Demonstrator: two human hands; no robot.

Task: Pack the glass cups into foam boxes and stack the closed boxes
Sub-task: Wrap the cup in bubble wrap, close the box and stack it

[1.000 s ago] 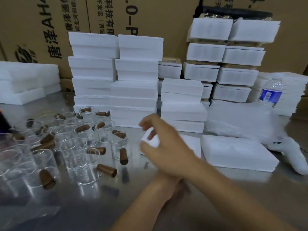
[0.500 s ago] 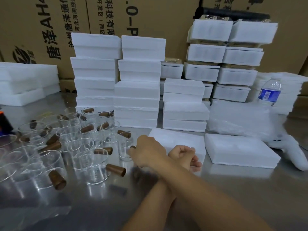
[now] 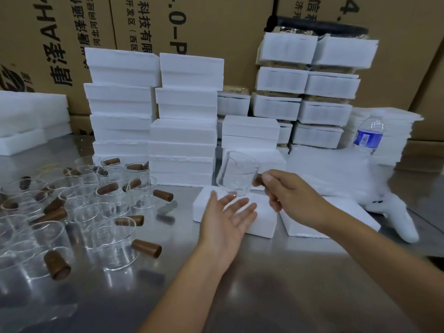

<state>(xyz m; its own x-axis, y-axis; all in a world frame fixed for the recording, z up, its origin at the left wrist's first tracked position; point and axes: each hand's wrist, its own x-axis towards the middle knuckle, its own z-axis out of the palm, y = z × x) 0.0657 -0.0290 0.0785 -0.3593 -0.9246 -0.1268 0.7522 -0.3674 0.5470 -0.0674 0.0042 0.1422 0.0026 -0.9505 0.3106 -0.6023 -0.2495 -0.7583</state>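
My right hand [image 3: 286, 191] pinches the brown wooden handle of a clear glass cup [image 3: 236, 175] and holds it in the air, tilted, just above a white foam box [image 3: 260, 219] lying in the middle of the steel table. My left hand [image 3: 225, 217] is spread flat with straight fingers over the near left part of that box, below the cup. A second flat foam piece [image 3: 336, 221] lies right of the box. Several more glass cups with wooden handles [image 3: 101, 212] stand crowded on the left of the table.
Stacks of closed foam boxes [image 3: 153, 116] rise behind the cups, with more stacks [image 3: 310, 92] at the back right against cardboard cartons. A water bottle [image 3: 368, 135] and a white tool [image 3: 396, 212] sit at right. Foam trays [image 3: 26, 121] lie far left.
My arms were crossed, the right hand reaching left to the cups. The right hand has since lifted one cup by its handle and carried it right over the foam box; the left hand opened.
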